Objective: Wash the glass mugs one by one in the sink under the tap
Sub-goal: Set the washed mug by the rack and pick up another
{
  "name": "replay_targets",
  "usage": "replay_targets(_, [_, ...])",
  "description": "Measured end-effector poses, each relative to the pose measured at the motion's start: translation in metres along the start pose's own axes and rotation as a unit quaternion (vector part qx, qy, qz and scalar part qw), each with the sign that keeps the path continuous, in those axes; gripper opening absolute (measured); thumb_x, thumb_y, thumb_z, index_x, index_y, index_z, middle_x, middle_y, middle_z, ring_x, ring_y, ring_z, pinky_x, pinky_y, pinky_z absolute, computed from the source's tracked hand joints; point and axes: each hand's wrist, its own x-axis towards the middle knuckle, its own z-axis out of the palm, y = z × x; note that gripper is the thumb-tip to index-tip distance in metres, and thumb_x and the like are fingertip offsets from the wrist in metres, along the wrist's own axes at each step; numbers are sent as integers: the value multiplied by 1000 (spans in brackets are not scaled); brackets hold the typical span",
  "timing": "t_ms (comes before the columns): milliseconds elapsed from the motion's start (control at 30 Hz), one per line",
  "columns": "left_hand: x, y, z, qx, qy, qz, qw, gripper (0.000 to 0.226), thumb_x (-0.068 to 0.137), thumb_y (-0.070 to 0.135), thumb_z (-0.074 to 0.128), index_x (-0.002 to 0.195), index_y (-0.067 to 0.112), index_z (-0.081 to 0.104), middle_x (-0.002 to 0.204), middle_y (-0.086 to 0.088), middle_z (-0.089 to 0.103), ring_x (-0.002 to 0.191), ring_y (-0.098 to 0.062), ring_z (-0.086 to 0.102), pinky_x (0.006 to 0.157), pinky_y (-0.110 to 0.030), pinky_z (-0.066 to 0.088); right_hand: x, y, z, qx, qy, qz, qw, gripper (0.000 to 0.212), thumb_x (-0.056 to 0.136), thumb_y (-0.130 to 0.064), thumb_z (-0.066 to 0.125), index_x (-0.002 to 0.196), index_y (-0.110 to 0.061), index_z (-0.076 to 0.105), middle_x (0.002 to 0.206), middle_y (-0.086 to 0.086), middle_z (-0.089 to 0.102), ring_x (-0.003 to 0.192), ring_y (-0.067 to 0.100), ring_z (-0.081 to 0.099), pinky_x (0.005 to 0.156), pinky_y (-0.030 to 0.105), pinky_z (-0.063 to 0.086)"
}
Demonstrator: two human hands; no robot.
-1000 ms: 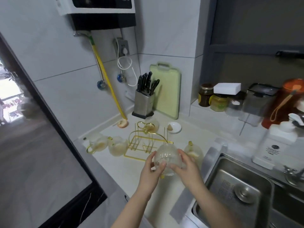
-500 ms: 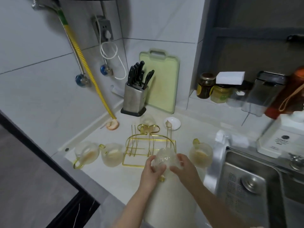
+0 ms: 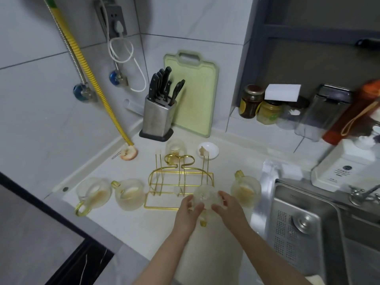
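Gripping a clear textured glass mug point(image 3: 206, 196), left hand point(image 3: 186, 212) and right hand point(image 3: 230, 209) hold it upside down.

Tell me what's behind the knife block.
A green cutting board leans on the wall behind the knife block, and a clear tube pokes out at its left. The board's lower left corner is hidden.

Orange bottle point(image 3: 368, 105) blurred, cut by right edge.
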Motion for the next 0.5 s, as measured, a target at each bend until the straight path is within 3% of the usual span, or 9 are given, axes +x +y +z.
replay_targets(200, [3, 5, 2, -7, -1, -18, 1000, 55, 93, 31, 57, 141, 15, 36, 137, -9, 50, 121, -23, 51, 94, -28, 43, 9, -1, 2, 0, 2, -2, 1000, 56, 85, -15, 65, 137, -8, 44, 134, 11, 50, 121, 23, 48, 104, 33, 38])
replay_targets(333, [1, 6, 5, -13, -6, -30, 999, 61, 91, 40, 57, 143, 17, 34, 134, -10, 53, 118, -24, 55, 91, -28, 44, 10, 3, 1, 0, 0, -5, 1000, 55, 86, -16, 65, 137, -11, 44, 134, 9, 49, 121, 22, 48, 104, 35, 39])
replay_targets(400, [-3, 7, 6, -5, 1, -31, 1000, 74, 79, 54, 57, 141, 19, 36, 131, -10, 56, 115, -25, 57, 96, -32, 46, 9, 7, 0, 4, -17, -5, 1000, 57, 85, -14, 65, 137, -13, 42, 133, 8, 50, 118, 22, 50, 102, 35, 42])
replay_targets(500, [-5, 7, 7, 11, 22, -36, 999, 80, 68, 58, 52, 136, 16, 42, 124, -9, 61, 110, -25, 61, 98, -38, 48, 4, 15, -3, 32, -46, 20, 998, 61, 86, -13, 65, 139, -15, 37, 128, 7, 51, 108, 19, 53, 92, 30, 45])
